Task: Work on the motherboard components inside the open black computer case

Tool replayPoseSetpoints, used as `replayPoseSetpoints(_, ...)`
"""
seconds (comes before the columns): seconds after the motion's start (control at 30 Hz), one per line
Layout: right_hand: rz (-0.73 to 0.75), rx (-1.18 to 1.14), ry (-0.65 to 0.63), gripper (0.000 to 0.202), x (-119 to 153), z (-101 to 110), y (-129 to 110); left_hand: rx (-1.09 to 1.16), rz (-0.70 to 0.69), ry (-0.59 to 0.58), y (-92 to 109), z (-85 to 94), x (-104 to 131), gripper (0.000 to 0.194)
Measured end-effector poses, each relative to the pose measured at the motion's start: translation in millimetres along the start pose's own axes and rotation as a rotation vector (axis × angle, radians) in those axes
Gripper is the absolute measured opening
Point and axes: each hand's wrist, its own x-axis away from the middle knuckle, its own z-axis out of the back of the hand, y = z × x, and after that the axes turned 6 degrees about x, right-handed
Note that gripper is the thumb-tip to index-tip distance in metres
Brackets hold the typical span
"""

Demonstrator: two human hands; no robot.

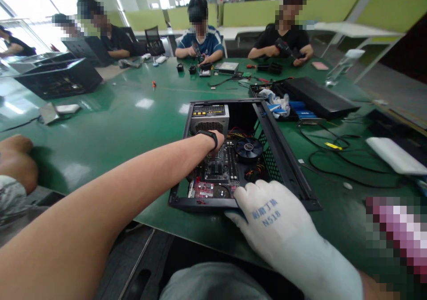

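Observation:
An open computer case [283, 158] lies on the green table right in front of me. My left hand [218, 141], bare with a black band on the wrist, reaches down inside it, over the motherboard [215, 169] and just beside the power supply [210, 118]. Its fingers are curled downward and mostly hidden, so whatever they pinch cannot be made out. In a white work glove, my right hand [270, 206] grips the near edge of the case frame, thumb below and fingers over the top. Inside the case sit a black fan [248, 149] and a red circuit board [204, 189].
Black cables [336, 158] and a white box-shaped item [396, 155] lie to the right. Behind them is a black case [320, 96] with gloves [278, 103] beside it. Another black case [60, 78] stands at left. Several people work across the table, and a bare limb shows at far left.

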Motion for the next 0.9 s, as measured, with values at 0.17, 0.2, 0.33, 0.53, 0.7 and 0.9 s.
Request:
replayPoseSetpoints(0.17, 0.144, -0.082, -0.066, 0.026, -10.9, -4.4, 9.9, 0.014, 0.024, -0.006, 1.2, 2.7, 3.6, 0.054)
replayPoseSetpoints(0.2, 0.158, -0.090, -0.054, 0.026, -11.1, -6.9, 11.0, 0.018, 0.028, -0.006, 1.0, 2.4, 3.4, 0.054)
replayPoseSetpoints(0.33, 0.178, -0.081, 0.051, 0.027, -5.2, -17.1, 12.7, 0.036, 0.017, 0.003, 0.0, -0.4, -0.2, 0.052)
replayPoseSetpoints(0.53, 0.183, -0.060, 0.174, 0.027, 1.3, -18.7, 11.8, 0.025, 0.018, -0.001, -0.6, -1.5, -2.8, 0.053)
replayPoseSetpoints(0.7, 0.181, -0.059, 0.171, 0.027, -0.1, -16.3, 11.6, 0.043, 0.032, 0.005, 1.7, 1.0, 1.7, 0.055)
replayPoseSetpoints(0.9, 0.186, -0.039, 0.209, 0.030, 2.3, -21.1, 11.4, 0.063, 0.043, 0.004, 1.0, -0.8, -0.7, 0.057)
